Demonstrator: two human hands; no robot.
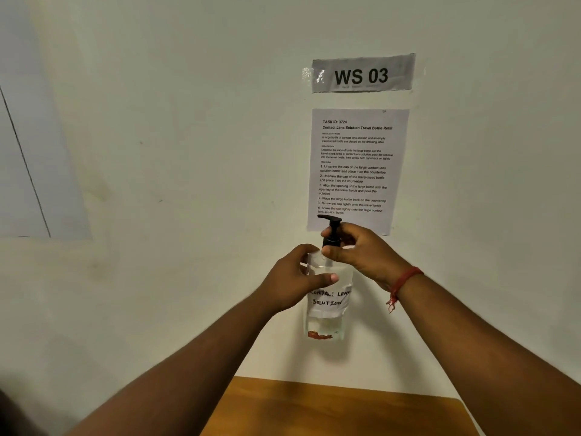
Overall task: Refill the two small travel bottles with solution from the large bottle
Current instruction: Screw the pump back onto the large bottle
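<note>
A: Large bottle (328, 297): position?
B: Held up in the air before the wall (188, 121), above the far edge of the wooden table (339, 407). Clear body, upright, handwritten label "CONTACT LENS SOLUTION".
A: Cap?
B: Black pump head (330, 229) seated on the neck, spout pointing left.
A: Left hand (294, 278), state of grip?
B: Fingers and thumb curled round the upper body of the bottle.
A: Right hand (355, 248)?
B: Fingertips pinch the pump collar from above. Red thread band (404, 280) on that wrist.
A: Surroundings?
B: Printed task sheet (356, 168) taped to the wall just behind the pump; "WS 03" sign (361, 73) above it.
</note>
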